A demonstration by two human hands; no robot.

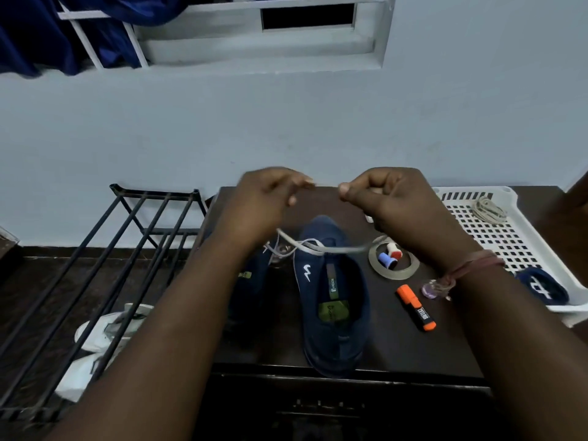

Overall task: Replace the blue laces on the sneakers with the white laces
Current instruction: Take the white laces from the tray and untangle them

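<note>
Navy sneaker (334, 300) marked with a white side logo and a green insole label; white lace (321, 248) seen across it. Orange highlighter (416, 307) banded black; white basket (496, 237) patterned with square perforations. Table (394, 338) noted dark brown, wall (286, 122) pale blue.

- Right sneaker (334, 300): navy, white side logo, upright at frame centre, toe away from the camera.
- Left sneaker (251, 281): navy, just left, mostly hidden.
- White lace (321, 248): crosses both sneakers, rising toward upper centre.
- Blue laces (542, 286): bundled, right edge.
</note>
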